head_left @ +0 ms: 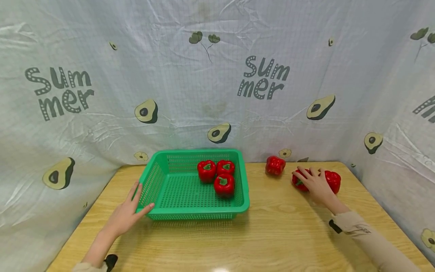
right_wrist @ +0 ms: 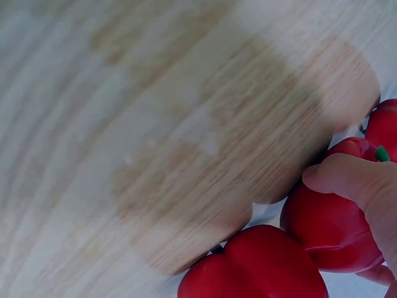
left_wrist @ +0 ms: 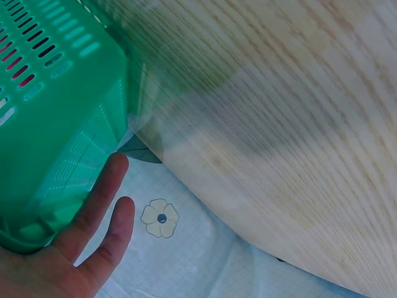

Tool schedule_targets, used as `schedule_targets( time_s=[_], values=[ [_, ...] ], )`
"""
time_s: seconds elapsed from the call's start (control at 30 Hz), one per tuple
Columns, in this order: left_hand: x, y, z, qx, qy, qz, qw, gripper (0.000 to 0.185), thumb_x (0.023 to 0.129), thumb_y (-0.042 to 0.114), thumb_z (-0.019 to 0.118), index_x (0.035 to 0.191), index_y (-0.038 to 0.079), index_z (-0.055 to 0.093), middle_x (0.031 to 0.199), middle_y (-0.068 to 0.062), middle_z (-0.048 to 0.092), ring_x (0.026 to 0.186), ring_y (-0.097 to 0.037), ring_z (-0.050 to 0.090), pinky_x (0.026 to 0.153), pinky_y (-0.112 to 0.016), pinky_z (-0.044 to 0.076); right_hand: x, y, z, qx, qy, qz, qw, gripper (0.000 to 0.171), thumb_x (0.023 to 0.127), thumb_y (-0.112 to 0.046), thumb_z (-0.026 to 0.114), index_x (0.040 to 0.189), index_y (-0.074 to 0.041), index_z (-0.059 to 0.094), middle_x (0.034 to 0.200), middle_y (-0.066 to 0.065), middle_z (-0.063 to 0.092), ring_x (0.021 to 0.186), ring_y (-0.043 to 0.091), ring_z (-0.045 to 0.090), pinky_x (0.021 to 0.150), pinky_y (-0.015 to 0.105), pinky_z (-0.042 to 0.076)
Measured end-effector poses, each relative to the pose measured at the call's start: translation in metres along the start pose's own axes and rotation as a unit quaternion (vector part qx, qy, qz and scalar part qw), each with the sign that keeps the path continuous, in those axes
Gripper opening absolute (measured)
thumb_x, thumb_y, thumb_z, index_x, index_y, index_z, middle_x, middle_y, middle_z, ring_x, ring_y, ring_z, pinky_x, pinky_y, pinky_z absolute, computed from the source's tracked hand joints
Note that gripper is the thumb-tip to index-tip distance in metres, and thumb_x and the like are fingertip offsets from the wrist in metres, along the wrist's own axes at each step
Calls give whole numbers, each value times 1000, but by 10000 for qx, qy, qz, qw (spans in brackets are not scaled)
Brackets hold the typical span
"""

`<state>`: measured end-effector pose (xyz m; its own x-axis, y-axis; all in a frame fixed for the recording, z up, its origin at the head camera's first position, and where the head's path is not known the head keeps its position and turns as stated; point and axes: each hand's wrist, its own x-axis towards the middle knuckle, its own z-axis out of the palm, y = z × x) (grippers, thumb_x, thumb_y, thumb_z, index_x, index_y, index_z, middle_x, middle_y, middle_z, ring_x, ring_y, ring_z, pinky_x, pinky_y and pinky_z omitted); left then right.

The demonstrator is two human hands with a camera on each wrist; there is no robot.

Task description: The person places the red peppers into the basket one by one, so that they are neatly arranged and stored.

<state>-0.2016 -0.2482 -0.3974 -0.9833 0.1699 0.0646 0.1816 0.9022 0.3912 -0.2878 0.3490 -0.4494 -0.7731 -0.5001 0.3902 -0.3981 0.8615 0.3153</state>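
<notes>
My left hand (head_left: 123, 215) rests on the left rim of a green plastic basket (head_left: 197, 210), fingers straight and spread; in the left wrist view two fingers (left_wrist: 99, 208) extend past its wall. Over at the right, my right hand (head_left: 317, 187) holds a red bell pepper (head_left: 297, 182), thumb (right_wrist: 341, 177) on one side and fingers reaching over the other. Its green stem peeks out beside the thumb. A second red bell pepper (head_left: 333, 181) lies right beside it, partly behind the hand. Farther back sits another red bell pepper (head_left: 275, 165).
Three red bell peppers (head_left: 224, 185) stand grouped in the right part of the basket. Everything lies on a light wooden table (head_left: 272, 234). A patterned cloth (head_left: 176, 75) hangs behind the table and along its sides.
</notes>
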Motion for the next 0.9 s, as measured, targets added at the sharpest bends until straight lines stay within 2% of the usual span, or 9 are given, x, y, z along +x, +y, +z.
schedule_targets(
  time_s=[0.27, 0.57, 0.9],
  values=[
    [0, 0, 0, 3, 49, 26, 10000, 86, 89, 49, 45, 143, 1, -2, 149, -20, -7, 50, -11, 49, 44, -28, 33, -5, -1, -4, 82, 234, -296, 9993, 73, 59, -4, 79, 125, -13, 49, 129, 14, 47, 97, 33, 42, 78, 60, 32],
    [1, 0, 0, 45, 38, 30, 10000, 86, 88, 49, 44, 143, 2, -3, 150, -18, -8, 50, -11, 49, 43, -28, 33, -8, -9, -12, 381, 738, -594, 9948, 79, 51, -22, 85, 122, -14, 50, 124, 12, 47, 95, 30, 43, 73, 58, 32],
    [1, -1, 1, 80, 64, 13, 9999, 86, 88, 50, 44, 143, 2, -2, 150, -17, -7, 46, -9, 45, 42, -27, 33, 4, -22, -24, 637, 794, -568, 9932, 87, 48, -29, 86, 125, -17, 48, 123, 11, 49, 95, 27, 43, 79, 55, 29]
  ],
)
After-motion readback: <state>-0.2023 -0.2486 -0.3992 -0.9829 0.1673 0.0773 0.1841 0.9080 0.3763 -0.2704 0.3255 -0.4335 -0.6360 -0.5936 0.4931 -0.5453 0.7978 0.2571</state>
